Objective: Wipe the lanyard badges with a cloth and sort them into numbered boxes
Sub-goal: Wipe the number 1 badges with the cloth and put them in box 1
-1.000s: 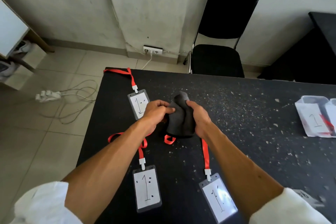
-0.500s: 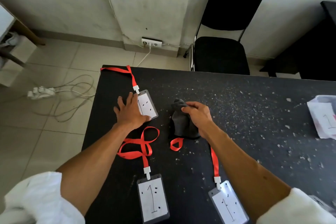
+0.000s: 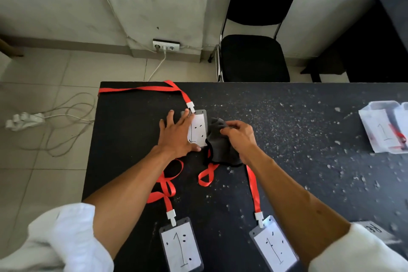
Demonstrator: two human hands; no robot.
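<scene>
From the head camera, the left hand (image 3: 176,137) is lying flat and spread, pinning the far badge (image 3: 198,128) to the table (image 3: 287,139). The right hand (image 3: 239,137) is pinching a bunched dark cloth (image 3: 220,150), which is touching the badge's right edge. So the badge is lying just left of the cloth, its long side running away from the person; the right hand is probably set to sweep leftward across it. The card is reading "1" with dots, as are the two near badges (image 3: 181,247) (image 3: 273,247). The clear box (image 3: 382,128), far right, is also showing "1".
</scene>
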